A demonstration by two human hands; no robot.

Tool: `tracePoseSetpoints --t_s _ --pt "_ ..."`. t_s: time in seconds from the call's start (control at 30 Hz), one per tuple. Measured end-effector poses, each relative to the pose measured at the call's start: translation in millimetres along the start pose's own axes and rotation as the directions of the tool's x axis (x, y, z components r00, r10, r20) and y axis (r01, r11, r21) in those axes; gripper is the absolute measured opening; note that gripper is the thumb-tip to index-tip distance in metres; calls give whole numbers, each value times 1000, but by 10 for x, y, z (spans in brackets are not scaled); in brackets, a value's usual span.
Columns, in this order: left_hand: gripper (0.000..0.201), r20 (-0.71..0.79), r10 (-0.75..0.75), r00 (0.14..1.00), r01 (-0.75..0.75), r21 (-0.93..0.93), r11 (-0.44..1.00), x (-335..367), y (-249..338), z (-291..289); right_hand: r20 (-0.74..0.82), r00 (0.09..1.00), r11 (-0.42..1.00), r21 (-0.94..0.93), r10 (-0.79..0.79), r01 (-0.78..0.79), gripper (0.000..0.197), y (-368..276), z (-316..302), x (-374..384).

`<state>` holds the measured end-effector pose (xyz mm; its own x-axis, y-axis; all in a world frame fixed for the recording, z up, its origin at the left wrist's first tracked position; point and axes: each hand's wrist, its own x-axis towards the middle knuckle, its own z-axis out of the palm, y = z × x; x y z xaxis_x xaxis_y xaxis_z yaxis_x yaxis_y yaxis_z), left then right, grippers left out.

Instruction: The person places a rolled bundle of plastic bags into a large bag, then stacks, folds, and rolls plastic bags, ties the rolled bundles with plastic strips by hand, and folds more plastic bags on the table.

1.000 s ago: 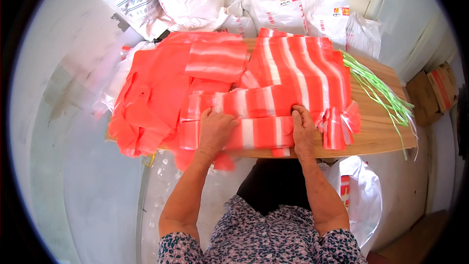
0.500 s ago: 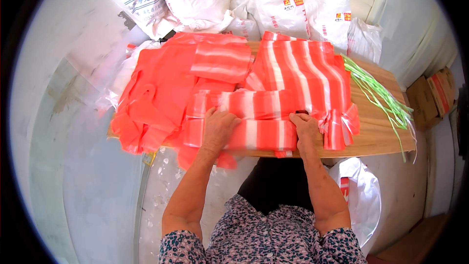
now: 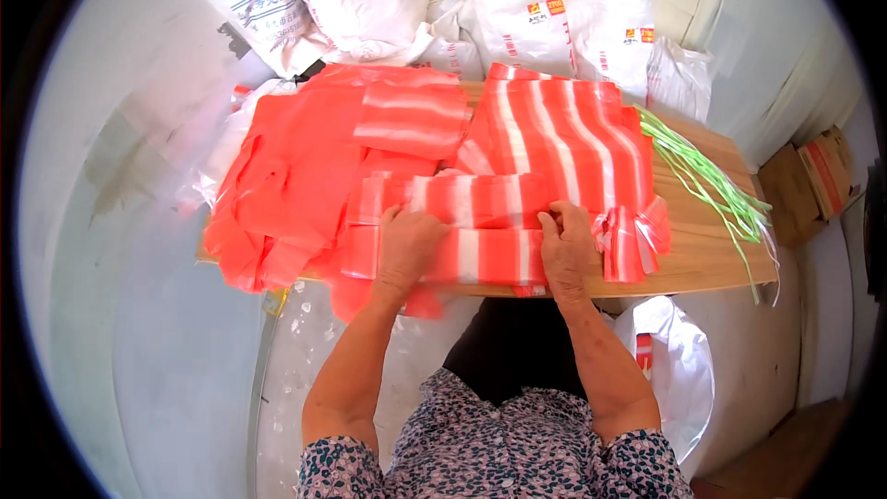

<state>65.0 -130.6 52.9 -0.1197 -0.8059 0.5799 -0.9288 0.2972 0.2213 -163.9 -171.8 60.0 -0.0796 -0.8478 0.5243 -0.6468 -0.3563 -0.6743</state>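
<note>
Folded red-and-white striped plastic-film bundle [image 3: 480, 254], one, at front edge of wood-grain table [image 3: 707, 259]. Long axis left-right, roughly along that edge; stripes run front-to-back, across its length. Crosswise crease splits it into two bands, far and near.

Two hands on it. Left hand [image 3: 409, 245]: on top of the left part, fingers curled; can't tell if film is pinched. Right hand [image 3: 566, 245]: at the right end, thumb and fingertips bent close together by the crease; pinch unclear. Bundle's middle lies between the hands.

Counts: one larger striped film stack [image 3: 568, 134] behind, to the right; one plain red film pile [image 3: 286, 189] left; one bunch of green strings [image 3: 698, 176] far right; at least five white sacks [image 3: 517, 28] behind table.
</note>
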Motion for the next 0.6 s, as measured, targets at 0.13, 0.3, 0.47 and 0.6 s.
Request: tracePoseSetpoints --t_s 0.13,0.3,0.47,0.6 --pt "12 -9 -16 1000 16 -11 1000 -17 -39 64 140 973 982 -82 182 -172 16 -111 -31 35" --pt "13 -54 -23 998 22 -22 1000 -32 -79 156 160 946 956 38 282 -291 16 127 79 74" --pt "11 -124 41 991 -40 9 999 -29 -88 137 108 970 976 -19 218 -217 15 134 112 27" --pt "11 -120 48 992 -48 5 999 -16 -88 112 16 998 998 -12 68 -68 14 158 127 15"
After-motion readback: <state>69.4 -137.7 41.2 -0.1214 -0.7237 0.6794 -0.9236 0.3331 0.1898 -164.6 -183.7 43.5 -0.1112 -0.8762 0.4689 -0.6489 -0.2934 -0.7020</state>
